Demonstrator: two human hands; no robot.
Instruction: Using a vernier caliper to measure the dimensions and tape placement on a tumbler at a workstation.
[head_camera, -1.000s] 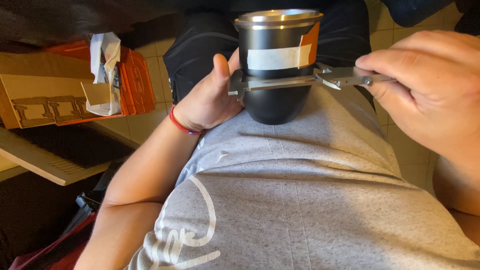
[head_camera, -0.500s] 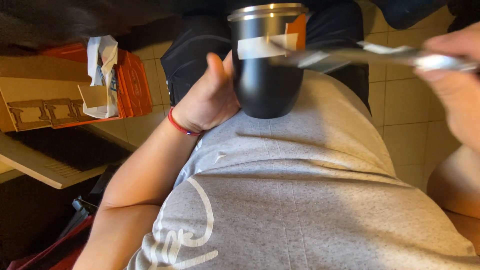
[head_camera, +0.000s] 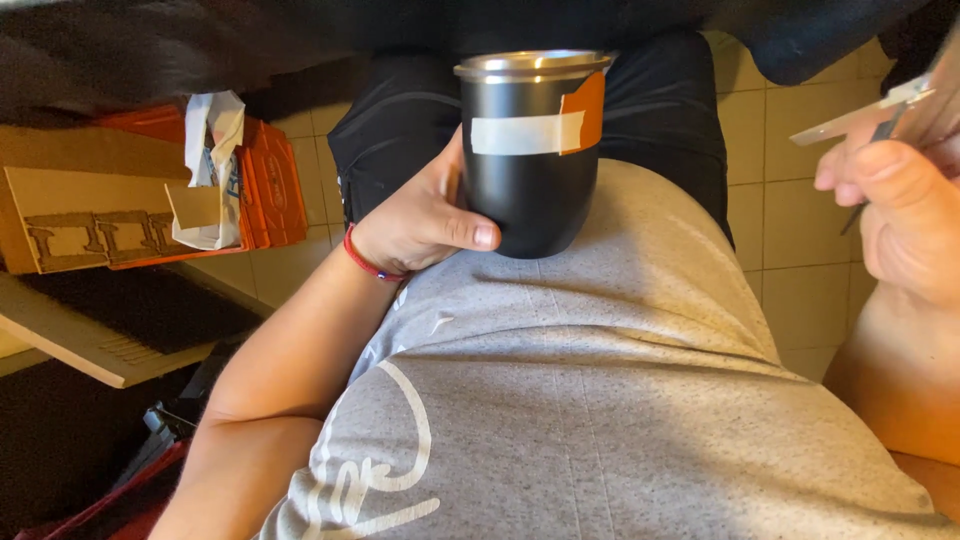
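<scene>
My left hand (head_camera: 425, 222) grips a black metal cup (head_camera: 530, 150) with a steel rim, held upright against my grey shirt. A strip of pale tape and an orange tape patch cross the cup's side. My right hand (head_camera: 905, 190) is at the right edge, away from the cup, holding a metal caliper (head_camera: 865, 115) that points left and is partly cut off by the frame. A red band circles my left wrist.
An orange crate (head_camera: 270, 180) with crumpled paper and a cardboard piece (head_camera: 70, 215) sits at the left on a tiled floor (head_camera: 790, 200). A flat board (head_camera: 90, 340) lies below it. Dark trousers cover my legs beyond the cup.
My right hand has pulled the caliper off the cup and moved it away to the right. The cup stays in my left hand, now with the thumb across its front.
</scene>
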